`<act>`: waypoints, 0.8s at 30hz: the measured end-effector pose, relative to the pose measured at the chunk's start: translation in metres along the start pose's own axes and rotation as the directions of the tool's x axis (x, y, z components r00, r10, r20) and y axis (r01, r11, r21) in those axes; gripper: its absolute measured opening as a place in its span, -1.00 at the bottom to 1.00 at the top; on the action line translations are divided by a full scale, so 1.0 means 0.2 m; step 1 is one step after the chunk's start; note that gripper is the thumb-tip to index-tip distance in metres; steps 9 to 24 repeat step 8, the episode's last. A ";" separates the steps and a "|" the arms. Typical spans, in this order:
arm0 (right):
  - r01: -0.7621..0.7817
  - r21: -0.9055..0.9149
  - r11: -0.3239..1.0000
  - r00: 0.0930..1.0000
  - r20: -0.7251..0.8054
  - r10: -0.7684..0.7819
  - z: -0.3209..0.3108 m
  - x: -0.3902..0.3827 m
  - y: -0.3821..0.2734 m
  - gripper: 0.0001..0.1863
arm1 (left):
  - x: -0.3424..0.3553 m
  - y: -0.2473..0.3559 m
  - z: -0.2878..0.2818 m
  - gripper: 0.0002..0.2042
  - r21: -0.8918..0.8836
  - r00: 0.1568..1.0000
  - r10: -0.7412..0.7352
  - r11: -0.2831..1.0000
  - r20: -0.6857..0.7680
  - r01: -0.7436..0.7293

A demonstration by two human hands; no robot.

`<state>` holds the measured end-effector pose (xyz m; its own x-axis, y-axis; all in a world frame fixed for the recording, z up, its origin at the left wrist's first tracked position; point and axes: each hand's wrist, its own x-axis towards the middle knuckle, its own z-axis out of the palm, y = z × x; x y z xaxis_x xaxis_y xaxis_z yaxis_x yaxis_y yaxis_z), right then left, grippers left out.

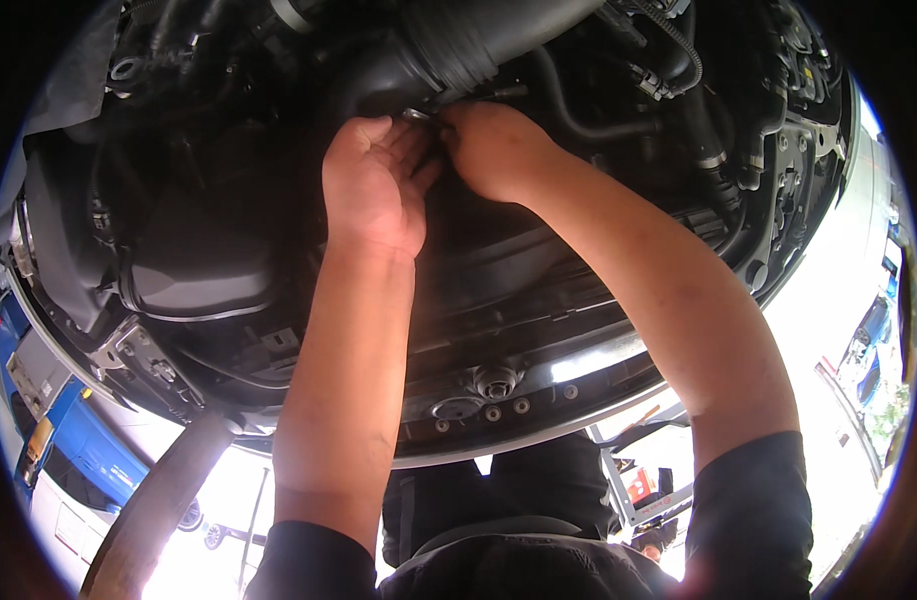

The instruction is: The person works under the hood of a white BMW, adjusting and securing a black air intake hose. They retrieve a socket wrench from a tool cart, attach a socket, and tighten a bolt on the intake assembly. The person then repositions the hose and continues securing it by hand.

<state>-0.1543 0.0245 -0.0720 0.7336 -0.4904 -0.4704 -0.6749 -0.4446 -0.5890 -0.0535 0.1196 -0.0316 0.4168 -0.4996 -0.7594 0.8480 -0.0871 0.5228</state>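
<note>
Both arms reach into a car's engine bay. My left hand [376, 190] is turned palm up, its fingers loosely bent and apart, below a thick black ribbed air intake hose [448, 58]. A small shiny metal piece [415, 115] shows at its fingertips, between the two hands; its kind is too small to tell. My right hand [493, 150] is closed beside it, knuckles up, right under the hose. Whatever its fingers hold is hidden by the hand. Just behind it, a thin metal rod end [510, 91] sticks out.
A black plastic cover [203, 255] fills the left of the bay. A thin black hose [578, 125] curves on the right. The front crossmember [523, 405] runs before my body. A wooden-looking pole [163, 510] stands at lower left, a blue car [98, 450] beyond it.
</note>
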 end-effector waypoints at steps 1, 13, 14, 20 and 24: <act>0.002 -0.014 1.000 1.000 0.009 -0.001 0.00 0.01 0.01 -0.71 | 0.00 0.00 0.00 -0.50 -0.015 1.000 -0.002 1.000 0.010 0.002; -0.185 -0.064 0.981 0.970 0.148 0.192 -0.14 -0.05 -0.17 -0.50 | 0.04 -0.01 -0.07 -0.47 -0.164 0.991 -0.046 0.984 0.127 0.066; -0.185 -0.064 0.981 0.970 0.148 0.192 -0.14 -0.05 -0.17 -0.50 | 0.04 -0.01 -0.07 -0.47 -0.164 0.991 -0.046 0.984 0.127 0.066; -0.185 -0.064 0.981 0.970 0.148 0.192 -0.14 -0.05 -0.17 -0.50 | 0.04 -0.01 -0.07 -0.47 -0.164 0.991 -0.046 0.984 0.127 0.066; -0.185 -0.064 0.981 0.970 0.148 0.192 -0.14 -0.05 -0.17 -0.50 | 0.04 -0.01 -0.07 -0.47 -0.164 0.991 -0.046 0.984 0.127 0.066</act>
